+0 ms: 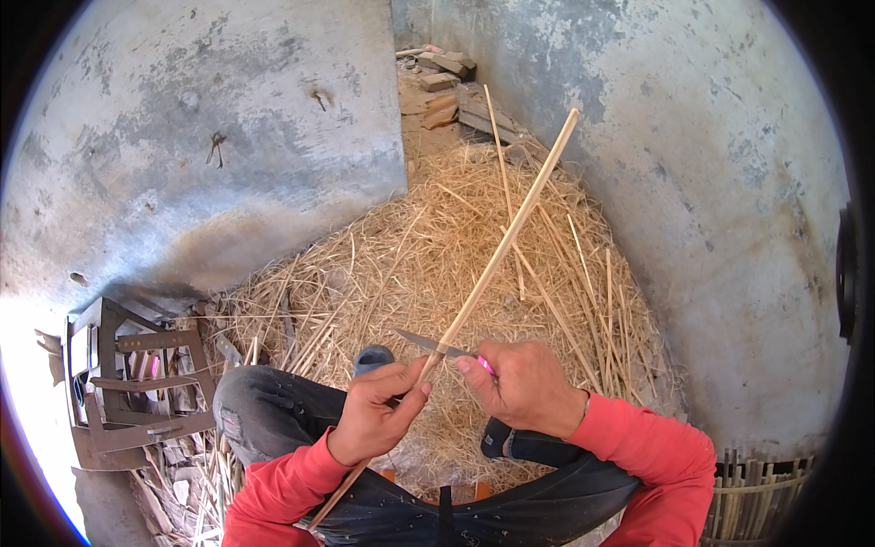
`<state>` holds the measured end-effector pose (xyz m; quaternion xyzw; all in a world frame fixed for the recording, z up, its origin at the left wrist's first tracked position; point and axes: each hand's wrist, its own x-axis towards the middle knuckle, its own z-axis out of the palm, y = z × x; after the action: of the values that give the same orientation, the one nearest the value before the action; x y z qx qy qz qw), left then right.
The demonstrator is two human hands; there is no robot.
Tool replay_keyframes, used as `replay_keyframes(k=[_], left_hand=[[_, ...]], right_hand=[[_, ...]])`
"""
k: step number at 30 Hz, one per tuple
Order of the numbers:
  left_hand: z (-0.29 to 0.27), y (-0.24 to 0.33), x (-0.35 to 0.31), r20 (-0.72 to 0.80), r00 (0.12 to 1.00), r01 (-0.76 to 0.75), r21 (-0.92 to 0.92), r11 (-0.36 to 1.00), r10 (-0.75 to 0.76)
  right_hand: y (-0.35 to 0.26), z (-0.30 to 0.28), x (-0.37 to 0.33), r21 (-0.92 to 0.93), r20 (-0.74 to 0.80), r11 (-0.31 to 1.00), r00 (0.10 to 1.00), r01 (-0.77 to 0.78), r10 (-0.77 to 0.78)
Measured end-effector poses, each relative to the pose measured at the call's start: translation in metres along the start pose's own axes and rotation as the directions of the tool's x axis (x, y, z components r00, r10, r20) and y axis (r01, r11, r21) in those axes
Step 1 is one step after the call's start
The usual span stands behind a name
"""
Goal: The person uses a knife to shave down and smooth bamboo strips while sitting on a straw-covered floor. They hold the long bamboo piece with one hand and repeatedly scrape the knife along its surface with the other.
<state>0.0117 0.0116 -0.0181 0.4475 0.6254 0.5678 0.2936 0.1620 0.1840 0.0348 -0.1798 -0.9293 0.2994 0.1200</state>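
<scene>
My left hand [381,407] is closed round a long, pale strip of split bamboo [510,232]. The strip slants from beside my left forearm up to the far right. In my right hand [526,387] is a knife [425,343] with a dark blade and a pink part showing at its handle. Its blade lies across the strip just beyond my left fingers, pointing left. The rest of the handle is hidden in my fist.
Curly shavings [437,219] and loose thin strips [602,310] cover the ground ahead. Weathered walls [720,201] stand on both sides. At left lies a brown frame-like piece of furniture [150,378]; bricks [442,68] are piled at the back. A slatted basket [756,501] sits at lower right.
</scene>
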Motion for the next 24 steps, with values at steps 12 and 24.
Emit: replay_keyframes(k=[12,24], left_hand=[[-0.001,0.007,-0.001,-0.016,0.994,-0.104,0.204,0.973,0.11],[0.0,0.011,-0.008,-0.003,0.969,0.243,-0.133,0.961,-0.245]], right_hand=[[0.02,0.031,0.001,-0.4,-0.052,0.91,0.988,0.111,-0.144],[0.02,-0.002,0.019,-0.297,-0.188,0.934,0.947,0.2,-0.262]])
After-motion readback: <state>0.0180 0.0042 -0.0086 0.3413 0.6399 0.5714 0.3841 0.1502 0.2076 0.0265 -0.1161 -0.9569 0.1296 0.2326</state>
